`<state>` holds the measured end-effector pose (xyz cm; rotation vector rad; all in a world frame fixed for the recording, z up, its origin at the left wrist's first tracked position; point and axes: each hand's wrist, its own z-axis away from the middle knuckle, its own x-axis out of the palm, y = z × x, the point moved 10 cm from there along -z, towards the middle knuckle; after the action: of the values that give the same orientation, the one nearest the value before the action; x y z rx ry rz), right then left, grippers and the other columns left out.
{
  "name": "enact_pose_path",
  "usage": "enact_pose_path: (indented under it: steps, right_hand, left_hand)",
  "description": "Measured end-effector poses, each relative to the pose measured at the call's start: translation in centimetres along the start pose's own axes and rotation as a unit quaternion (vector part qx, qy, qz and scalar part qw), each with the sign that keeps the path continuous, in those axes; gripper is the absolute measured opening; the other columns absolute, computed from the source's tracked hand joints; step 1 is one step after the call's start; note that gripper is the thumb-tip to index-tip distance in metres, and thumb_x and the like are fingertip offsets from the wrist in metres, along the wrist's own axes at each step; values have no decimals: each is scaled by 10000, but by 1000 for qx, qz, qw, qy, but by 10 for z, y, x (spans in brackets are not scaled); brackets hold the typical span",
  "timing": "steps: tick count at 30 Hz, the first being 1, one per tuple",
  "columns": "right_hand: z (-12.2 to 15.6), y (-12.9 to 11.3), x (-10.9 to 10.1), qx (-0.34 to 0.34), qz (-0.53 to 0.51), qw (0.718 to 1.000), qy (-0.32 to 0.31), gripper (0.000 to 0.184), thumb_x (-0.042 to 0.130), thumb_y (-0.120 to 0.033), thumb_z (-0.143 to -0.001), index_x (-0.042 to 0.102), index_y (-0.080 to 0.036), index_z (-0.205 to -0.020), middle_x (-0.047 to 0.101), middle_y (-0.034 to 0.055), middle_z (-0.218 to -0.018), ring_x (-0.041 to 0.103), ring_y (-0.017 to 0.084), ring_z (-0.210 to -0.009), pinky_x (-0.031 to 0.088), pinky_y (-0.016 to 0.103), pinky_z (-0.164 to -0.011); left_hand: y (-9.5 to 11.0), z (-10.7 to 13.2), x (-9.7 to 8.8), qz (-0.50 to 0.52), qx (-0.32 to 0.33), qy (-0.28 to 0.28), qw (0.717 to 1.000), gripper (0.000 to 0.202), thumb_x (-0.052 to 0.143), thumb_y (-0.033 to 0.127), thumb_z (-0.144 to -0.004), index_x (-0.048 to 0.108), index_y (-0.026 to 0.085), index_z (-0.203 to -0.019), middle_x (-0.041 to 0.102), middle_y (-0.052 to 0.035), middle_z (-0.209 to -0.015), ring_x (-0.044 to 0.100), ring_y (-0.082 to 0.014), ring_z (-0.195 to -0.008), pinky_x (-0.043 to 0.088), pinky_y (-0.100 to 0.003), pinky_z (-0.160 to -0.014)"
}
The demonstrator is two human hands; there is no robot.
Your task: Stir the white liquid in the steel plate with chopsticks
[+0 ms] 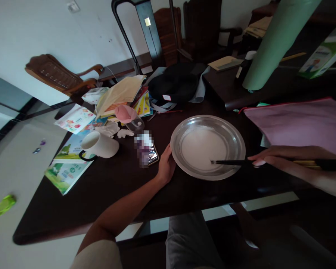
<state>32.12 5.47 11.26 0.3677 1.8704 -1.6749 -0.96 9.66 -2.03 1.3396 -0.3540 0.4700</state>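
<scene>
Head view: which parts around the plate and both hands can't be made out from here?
All in the head view:
- Phone: a pixelated blur covers most of the screen.
- Left hand: at the metal plate rim; whether it grips or only rests there is unclear.
- Chopsticks in the right hand: rear ends cut off by the right edge.
- White contents: liquid or paste, cannot tell.

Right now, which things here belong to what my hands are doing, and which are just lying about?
In use: metal plate, white liquid in it, chopsticks in right hand, left hand at the rim.
Lying about: white mug, phone, booklets, pink folder, green roll.
</scene>
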Motion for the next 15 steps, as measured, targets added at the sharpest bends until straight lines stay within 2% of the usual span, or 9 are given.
enact_pose_path:
  steps: [4,7,11,15]
  right_hand:
    - [-16,-22,34,-38,-36,998,-33,304,683,-552,-1004,895,-339,-1046,890,44,-1053,856,273,-999,696,394,-970]
    - [-31,-29,48,-77,-56,995,-18,274,683,-505,-1012,879,-320,-1061,885,45,-1121,849,264,-1045,697,392,-943]
    - [-46,-28,50,-113,-52,992,10,224,703,-457,-1001,858,-311,-1069,881,42,-1146,845,254,-1043,683,404,-940]
    - [-47,-27,33,-106,-39,993,39,219,688,-440,-1008,841,-295,-1069,876,50,-1152,832,258,-1062,657,400,-966]
  left_hand:
    - [-1,-1,-1,-3,0,2,1000,328,796,449,-859,794,226,-1100,827,-71,-1237,623,-361,-1440,465,-504,-1239]
    - [-2,-1,-4,-3,-4,9,1000,331,808,451,-851,790,227,-1095,828,-66,-1236,626,-359,-1437,465,-497,-1238]
    - [-1,0,-2,-3,-5,-4,1000,362,824,463,-852,797,229,-1127,832,-65,-1231,645,-358,-1411,469,-494,-1232]
    - [0,0,0,-5,4,-11,1000,363,830,473,-854,810,229,-1123,833,-66,-1239,681,-355,-1358,478,-490,-1222]
